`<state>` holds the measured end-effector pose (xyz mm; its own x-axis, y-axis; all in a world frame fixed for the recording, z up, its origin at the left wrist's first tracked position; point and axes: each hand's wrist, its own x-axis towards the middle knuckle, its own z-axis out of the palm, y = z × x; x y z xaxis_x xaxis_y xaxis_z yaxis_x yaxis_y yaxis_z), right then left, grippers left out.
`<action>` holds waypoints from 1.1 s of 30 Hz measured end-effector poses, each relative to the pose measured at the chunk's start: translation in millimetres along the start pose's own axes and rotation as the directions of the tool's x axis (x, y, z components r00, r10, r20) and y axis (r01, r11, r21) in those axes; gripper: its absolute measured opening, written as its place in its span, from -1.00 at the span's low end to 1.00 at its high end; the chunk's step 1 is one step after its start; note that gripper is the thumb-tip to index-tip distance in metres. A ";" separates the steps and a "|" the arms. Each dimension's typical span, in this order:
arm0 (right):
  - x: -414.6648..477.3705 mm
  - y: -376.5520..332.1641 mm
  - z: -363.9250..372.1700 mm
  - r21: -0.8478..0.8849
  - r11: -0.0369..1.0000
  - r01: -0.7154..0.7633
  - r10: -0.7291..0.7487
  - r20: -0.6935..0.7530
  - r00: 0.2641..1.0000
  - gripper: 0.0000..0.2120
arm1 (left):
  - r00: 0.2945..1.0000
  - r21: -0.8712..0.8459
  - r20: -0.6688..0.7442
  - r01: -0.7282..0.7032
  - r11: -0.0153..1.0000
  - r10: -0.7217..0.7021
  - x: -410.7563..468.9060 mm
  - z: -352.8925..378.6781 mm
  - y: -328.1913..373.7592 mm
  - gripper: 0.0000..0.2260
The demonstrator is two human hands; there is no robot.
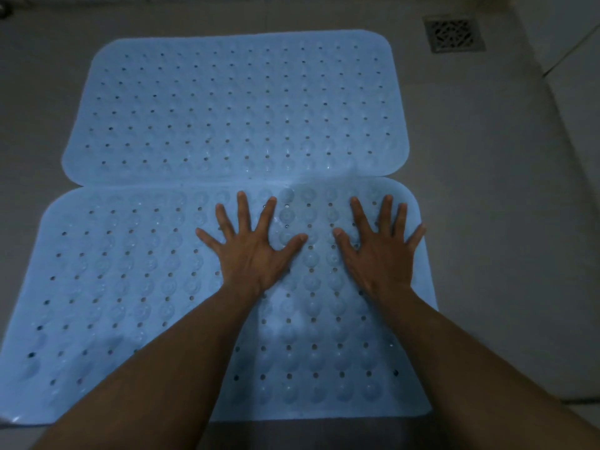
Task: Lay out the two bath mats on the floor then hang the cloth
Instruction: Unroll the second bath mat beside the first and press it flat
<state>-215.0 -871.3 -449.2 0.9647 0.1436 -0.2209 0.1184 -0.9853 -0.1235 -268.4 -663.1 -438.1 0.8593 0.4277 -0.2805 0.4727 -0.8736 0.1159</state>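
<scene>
Two light blue rubber bath mats with rows of small holes and suction bumps lie flat on the grey floor, one behind the other, their long edges touching. The far mat (233,105) is bare. On the near mat (107,287) both my palms rest flat with fingers spread: my left hand (251,248) near its middle, my right hand (380,251) by its right edge. Neither hand holds anything. No cloth is in view.
A square metal floor drain (454,33) sits at the back right of the tiled floor (487,157). A pale wall or raised ledge (571,102) runs along the right side.
</scene>
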 end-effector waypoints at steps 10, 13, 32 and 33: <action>4.3 1.1 -0.5 0.014 1.000 0.024 -0.024 0.008 1.000 -0.34 | 1.000 0.031 0.014 0.002 1.000 -0.003 3.0 -0.9 2.8 -0.14; 2.3 0.4 -3.9 0.007 1.000 0.029 -0.030 0.049 0.998 -0.34 | 0.999 0.026 0.037 -0.001 1.000 0.000 2.0 -1.9 1.8 -0.13; -155.6 -199.6 27.7 0.137 0.984 0.112 -0.129 0.121 0.984 -0.27 | 0.990 0.029 -0.037 -0.136 0.990 0.137 -88.8 -9.6 -218.6 -0.35; -166.1 -212.0 33.3 0.135 0.984 0.118 -0.139 0.152 0.979 -0.24 | 0.995 0.034 -0.022 -0.100 0.994 0.101 -95.7 -9.7 -239.7 -0.34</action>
<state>-408.3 -683.2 -418.5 0.8917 0.2915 -0.3464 0.1989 -0.9396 -0.2786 -462.1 -492.4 -429.8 0.9066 0.3427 -0.2461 0.3776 -0.9193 0.1108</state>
